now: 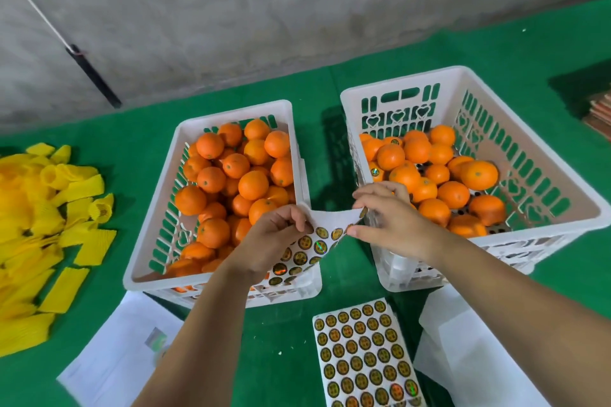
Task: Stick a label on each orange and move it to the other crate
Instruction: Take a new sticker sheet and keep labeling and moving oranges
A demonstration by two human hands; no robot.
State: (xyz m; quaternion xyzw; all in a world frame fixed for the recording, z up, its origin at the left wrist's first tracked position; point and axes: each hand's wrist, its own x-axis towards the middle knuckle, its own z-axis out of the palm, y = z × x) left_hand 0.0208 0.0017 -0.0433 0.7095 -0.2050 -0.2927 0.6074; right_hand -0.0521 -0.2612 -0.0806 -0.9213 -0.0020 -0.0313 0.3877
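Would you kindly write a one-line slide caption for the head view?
Both hands, left and right, peel a label from a sticker sheet between two crates of oranges.

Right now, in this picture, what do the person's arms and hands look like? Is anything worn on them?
Both forearms are bare, with no sleeves in view. The left hand and the right hand wear no gloves; no rings, watch or bracelets are visible. The fingernails look short and unpainted.

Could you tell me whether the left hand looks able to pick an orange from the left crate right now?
Probably not yet: the left hand hovers right over the left crate, nothing blocking, but it is pinching the sticker sheet.
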